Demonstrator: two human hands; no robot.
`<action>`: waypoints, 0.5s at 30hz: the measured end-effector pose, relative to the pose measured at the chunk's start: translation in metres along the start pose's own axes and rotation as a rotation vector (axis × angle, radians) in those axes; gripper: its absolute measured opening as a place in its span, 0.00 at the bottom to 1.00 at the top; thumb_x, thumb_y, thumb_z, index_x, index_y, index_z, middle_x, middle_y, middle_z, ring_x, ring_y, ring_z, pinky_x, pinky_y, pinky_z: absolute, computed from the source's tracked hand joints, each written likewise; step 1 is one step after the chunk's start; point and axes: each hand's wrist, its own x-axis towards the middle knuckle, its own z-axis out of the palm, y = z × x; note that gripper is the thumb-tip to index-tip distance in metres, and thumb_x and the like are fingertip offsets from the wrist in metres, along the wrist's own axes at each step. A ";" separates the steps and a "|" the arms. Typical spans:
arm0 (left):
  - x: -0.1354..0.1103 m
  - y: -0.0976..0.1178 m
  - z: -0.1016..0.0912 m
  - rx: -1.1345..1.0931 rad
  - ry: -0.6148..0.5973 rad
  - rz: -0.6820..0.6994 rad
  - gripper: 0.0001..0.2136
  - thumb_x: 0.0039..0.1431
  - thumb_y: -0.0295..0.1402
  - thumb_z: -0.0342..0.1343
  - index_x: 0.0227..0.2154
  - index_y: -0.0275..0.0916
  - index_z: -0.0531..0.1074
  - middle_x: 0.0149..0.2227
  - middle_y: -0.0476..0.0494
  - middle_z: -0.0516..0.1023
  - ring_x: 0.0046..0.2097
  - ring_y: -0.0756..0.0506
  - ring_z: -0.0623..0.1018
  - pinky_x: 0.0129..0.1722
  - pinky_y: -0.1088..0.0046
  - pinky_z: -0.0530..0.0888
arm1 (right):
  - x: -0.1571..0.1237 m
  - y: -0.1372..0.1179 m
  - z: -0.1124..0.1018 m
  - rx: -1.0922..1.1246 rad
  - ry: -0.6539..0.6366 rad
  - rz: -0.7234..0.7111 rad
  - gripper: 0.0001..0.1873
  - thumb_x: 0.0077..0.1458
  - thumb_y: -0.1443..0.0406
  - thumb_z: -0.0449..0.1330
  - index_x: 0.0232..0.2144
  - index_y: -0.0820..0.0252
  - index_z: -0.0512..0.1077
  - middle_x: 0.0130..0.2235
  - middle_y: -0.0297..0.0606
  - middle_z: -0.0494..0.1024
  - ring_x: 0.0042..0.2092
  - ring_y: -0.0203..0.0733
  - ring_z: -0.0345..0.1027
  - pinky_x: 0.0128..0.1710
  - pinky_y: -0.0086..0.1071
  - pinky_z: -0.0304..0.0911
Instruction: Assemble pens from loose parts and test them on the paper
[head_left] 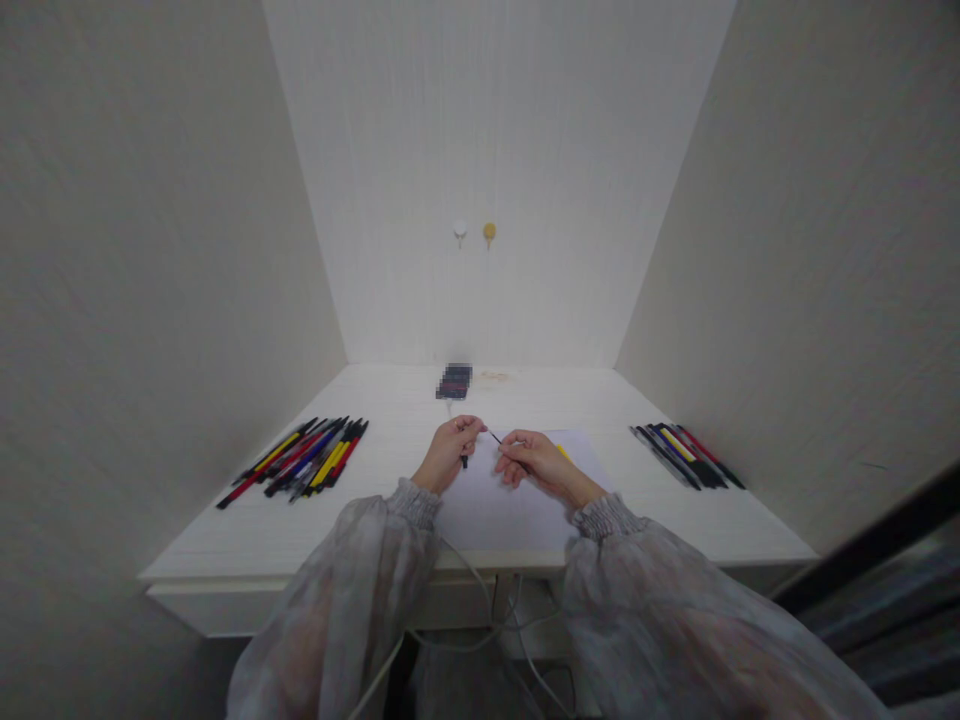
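Over the white paper (491,510), my left hand (452,445) and my right hand (536,458) face each other, both closed. Between their fingertips runs a thin dark pen refill (495,438) with a pale tip at the left end. My left thumb and forefinger pinch around that tip; my right fingers grip the darker end. A short black pen part (464,462) sticks out below my left fingers, apparently tucked in them. Something yellow (562,453) shows on the paper, partly hidden behind my right hand.
Many pens (307,460) in red, yellow, black and blue lie at the left of the white desk (390,400). A smaller group of pens (686,457) lies at the right. A blurred dark object (454,381) stands at the back. Pale cables (480,640) hang below the front edge.
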 end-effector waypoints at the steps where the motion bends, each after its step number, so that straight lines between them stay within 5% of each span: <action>1: 0.000 0.000 0.000 0.002 0.000 0.001 0.11 0.42 0.36 0.59 0.23 0.32 0.67 0.23 0.51 0.65 0.17 0.60 0.54 0.16 0.81 0.47 | 0.000 0.000 0.000 -0.004 0.002 0.002 0.12 0.45 0.62 0.60 0.29 0.63 0.62 0.23 0.39 0.76 0.20 0.36 0.68 0.17 0.26 0.63; 15: -0.005 0.000 0.003 0.187 -0.091 -0.067 0.14 0.39 0.41 0.59 0.23 0.33 0.68 0.14 0.56 0.59 0.16 0.58 0.55 0.16 0.79 0.48 | 0.002 0.003 0.001 -0.074 0.038 0.013 0.16 0.44 0.57 0.59 0.32 0.61 0.63 0.23 0.36 0.75 0.17 0.33 0.65 0.16 0.25 0.59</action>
